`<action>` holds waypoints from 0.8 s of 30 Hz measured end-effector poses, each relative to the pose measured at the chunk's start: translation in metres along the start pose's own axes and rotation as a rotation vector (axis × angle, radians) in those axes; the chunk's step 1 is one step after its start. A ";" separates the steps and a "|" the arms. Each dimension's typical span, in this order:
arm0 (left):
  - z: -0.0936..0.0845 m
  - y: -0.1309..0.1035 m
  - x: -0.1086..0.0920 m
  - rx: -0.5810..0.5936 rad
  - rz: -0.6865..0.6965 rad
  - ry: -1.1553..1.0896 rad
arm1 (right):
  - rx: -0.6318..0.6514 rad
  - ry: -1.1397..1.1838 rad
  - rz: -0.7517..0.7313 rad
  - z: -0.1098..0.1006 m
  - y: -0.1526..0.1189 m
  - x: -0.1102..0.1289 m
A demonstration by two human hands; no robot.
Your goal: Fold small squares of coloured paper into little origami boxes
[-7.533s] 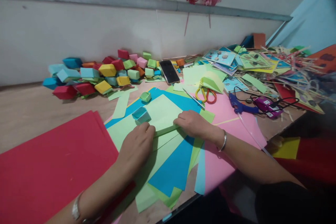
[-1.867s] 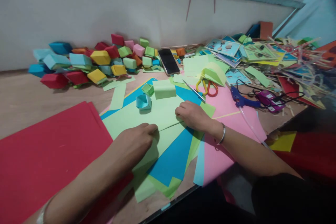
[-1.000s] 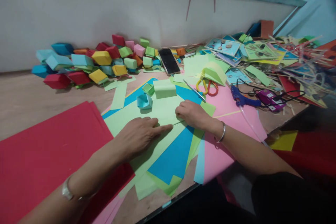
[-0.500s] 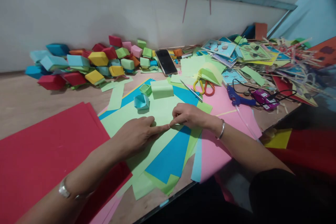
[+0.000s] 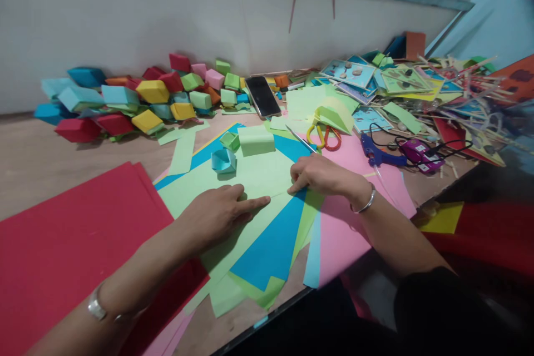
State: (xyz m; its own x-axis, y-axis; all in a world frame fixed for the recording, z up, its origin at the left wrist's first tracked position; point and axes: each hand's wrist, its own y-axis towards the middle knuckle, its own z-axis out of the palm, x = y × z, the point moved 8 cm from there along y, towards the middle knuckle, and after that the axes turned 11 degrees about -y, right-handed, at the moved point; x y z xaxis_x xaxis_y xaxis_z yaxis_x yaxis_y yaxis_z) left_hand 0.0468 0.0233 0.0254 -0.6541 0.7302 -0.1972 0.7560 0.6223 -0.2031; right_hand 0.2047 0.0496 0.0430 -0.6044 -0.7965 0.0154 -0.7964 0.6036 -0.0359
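My left hand (image 5: 219,211) lies over light green paper (image 5: 267,175), its index finger stretched out and pressing the sheet. A thin straight edge or crease shows between its fingertip and my right hand (image 5: 315,178). The right fingers are curled together, with a fingertip pressed on the paper where it meets blue paper (image 5: 269,253); nothing shows in their grip. Just beyond the hands stand a small light blue folded paper cup (image 5: 223,162), a small green folded piece (image 5: 230,141) and a bent light green paper piece (image 5: 257,142).
Red sheets (image 5: 83,245) lie at left, pink paper (image 5: 346,233) at right. Several coloured paper boxes (image 5: 153,92) line the wall beside a phone (image 5: 262,97). Scissors (image 5: 323,137), a silver pen-like tool (image 5: 301,139) and a blue glue gun (image 5: 381,153) with a cord lie at right.
My right hand has slid right along the paper, away from my left fingertip, opening a gap between them. My left hand stays in place.
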 end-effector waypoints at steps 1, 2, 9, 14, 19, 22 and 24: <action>0.000 0.000 0.000 0.004 -0.003 -0.003 | 0.011 0.005 0.014 0.000 -0.003 -0.004; 0.000 0.000 -0.001 0.012 -0.005 -0.007 | 0.021 0.010 0.025 0.000 -0.005 -0.007; -0.003 0.000 -0.004 0.051 -0.013 -0.056 | -0.089 0.001 0.022 -0.009 0.002 0.001; -0.004 0.001 -0.005 0.033 -0.023 -0.051 | -0.060 0.004 -0.035 -0.002 0.011 0.021; -0.008 -0.004 -0.002 0.051 -0.059 -0.102 | 0.037 0.030 0.026 0.000 0.006 0.017; -0.006 -0.017 0.014 0.080 -0.091 -0.200 | 0.055 0.091 0.063 -0.002 0.005 0.012; -0.002 -0.030 0.031 0.102 -0.100 -0.225 | 0.071 0.124 0.089 0.000 0.005 0.010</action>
State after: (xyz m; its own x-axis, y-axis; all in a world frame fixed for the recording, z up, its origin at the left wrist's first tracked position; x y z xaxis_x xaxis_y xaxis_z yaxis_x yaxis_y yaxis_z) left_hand 0.0040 0.0281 0.0269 -0.7236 0.5779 -0.3775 0.6879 0.6484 -0.3261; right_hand 0.1943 0.0447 0.0432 -0.6735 -0.7273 0.1320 -0.7391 0.6641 -0.1127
